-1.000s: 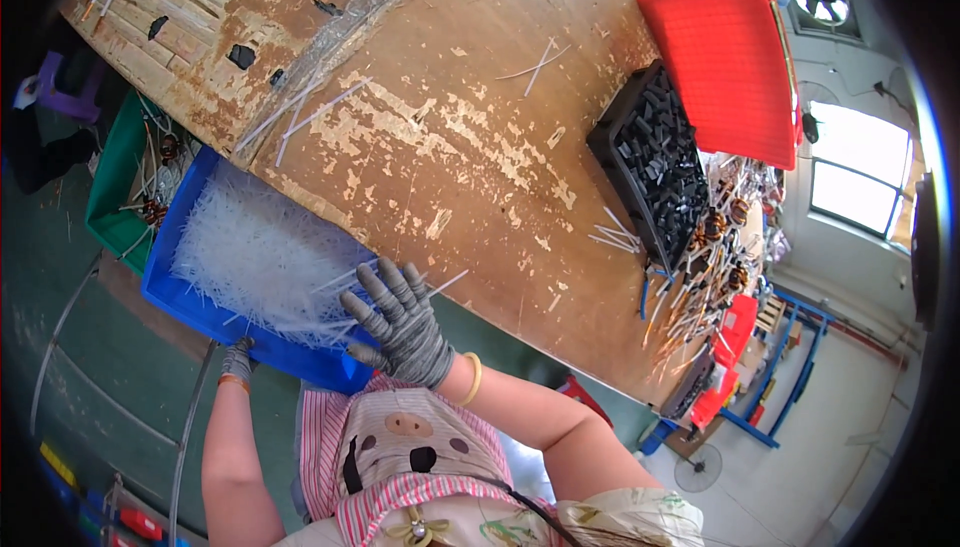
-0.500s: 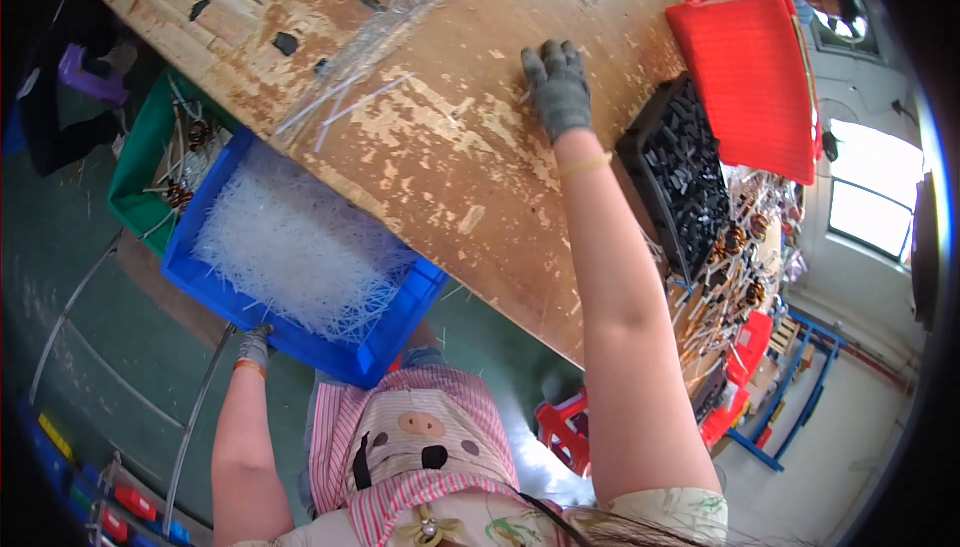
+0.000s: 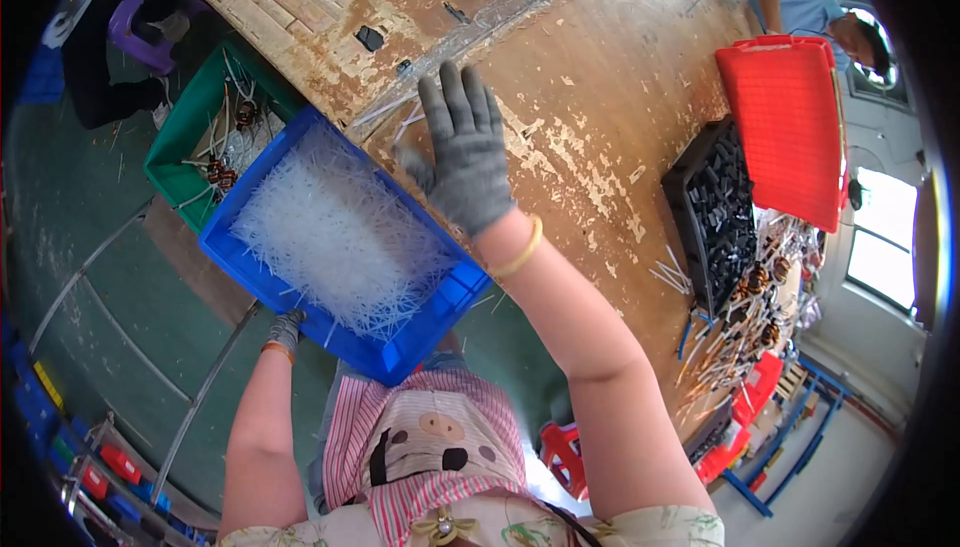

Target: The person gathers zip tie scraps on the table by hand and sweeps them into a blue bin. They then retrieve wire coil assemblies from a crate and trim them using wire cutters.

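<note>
I'm pressing my gloved right hand (image 3: 462, 162), fingers spread flat, on loose thin white sticks (image 3: 400, 125) at the counter (image 3: 600, 97) edge, twelve o'clock of the blue bin (image 3: 420, 332) my left hand (image 3: 286, 330) is gripping underneath—light, slippery, flexible, best swept together.

We find no labels, signs or screens here, and nothing wrapped as a package; the nearest things are open plastic crates. A blue rectangular crate (image 3: 420, 342) heaped with thin white strips hangs at the bench's near edge, with a green one (image 3: 180, 132) just beside it on the far left. On the right of the bench a red crate (image 3: 790, 127) stands bottom-up beside a black tray (image 3: 715, 212) of small dark parts
</note>
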A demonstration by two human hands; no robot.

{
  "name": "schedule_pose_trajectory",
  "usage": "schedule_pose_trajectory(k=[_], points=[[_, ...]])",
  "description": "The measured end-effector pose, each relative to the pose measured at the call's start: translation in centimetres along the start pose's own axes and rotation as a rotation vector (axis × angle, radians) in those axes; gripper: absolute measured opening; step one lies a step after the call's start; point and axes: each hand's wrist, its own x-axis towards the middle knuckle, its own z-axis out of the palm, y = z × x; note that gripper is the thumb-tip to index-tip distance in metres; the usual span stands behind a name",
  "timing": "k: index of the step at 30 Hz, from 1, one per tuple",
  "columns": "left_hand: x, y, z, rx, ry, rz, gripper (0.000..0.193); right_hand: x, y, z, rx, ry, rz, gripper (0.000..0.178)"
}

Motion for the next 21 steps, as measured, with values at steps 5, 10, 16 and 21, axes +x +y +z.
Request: schedule_pose_trajectory(k=[5, 10, 16, 21], points=[[1.1, -0.7, -2.1, -0.122, -0.203, -0.029, 0.045, -3.3, -3.1, 1.9, -0.088, -0.242, 0.027, 0.077], [2.6, -1.6, -3.9, -0.248, -0.393, -0.088, 0.045, -11.1, -8.9, -0.8, 0.331, -0.390, -0.140, 0.076], [3.8, -0.8, -3.0, -0.385, -0.581, -0.132, 0.045, -2.7, -5.8, -0.5, 0.043, -0.090, 0.056, 0.077], [4.0, -1.9, -4.9, -0.449, -0.805, -0.160, 0.045, -5.3, -4.9, 0.5, -0.073, -0.357, -0.006, 0.073]])
